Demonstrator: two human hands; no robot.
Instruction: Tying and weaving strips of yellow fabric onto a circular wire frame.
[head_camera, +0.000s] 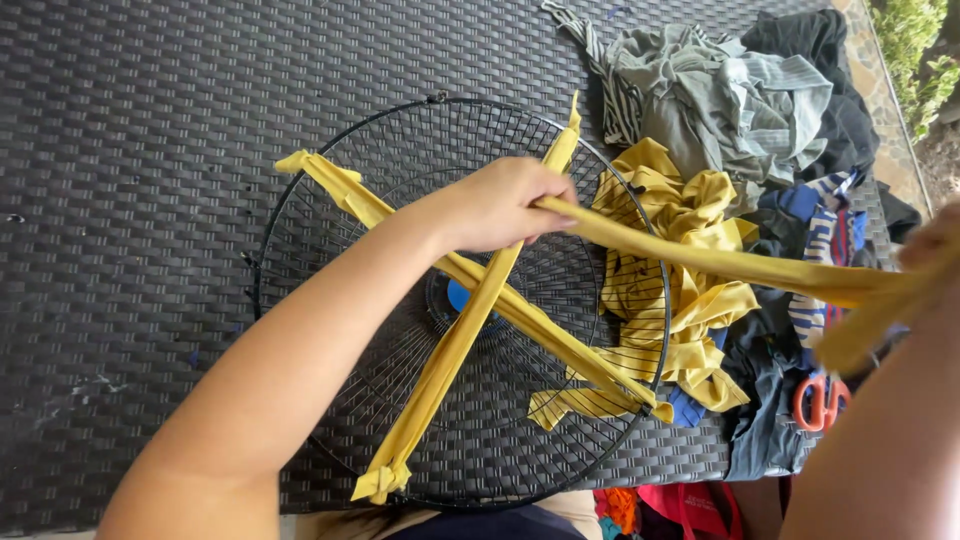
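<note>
Strips of yellow cloth (470, 320) already cross the round wire grille (330, 170) mid-frame; left hand (505, 205) and right hand (925, 250) both clench a third strip (720, 262), stretched taut, not yet tied

Your left hand (505, 205) and forearm are bare: no sleeve, glove, watch or ring visible. Your right hand (930, 245) is blurred at the frame edge; it appears equally bare, forearm unsleeved. Nails short, unpainted.

Dark woven wicker table (120, 150) across the frame. Round wire fan guard (300, 200) lying flat at centre. Heaped clothes (720, 100) upper right, orange-handled scissors (820, 398) lower right.
</note>
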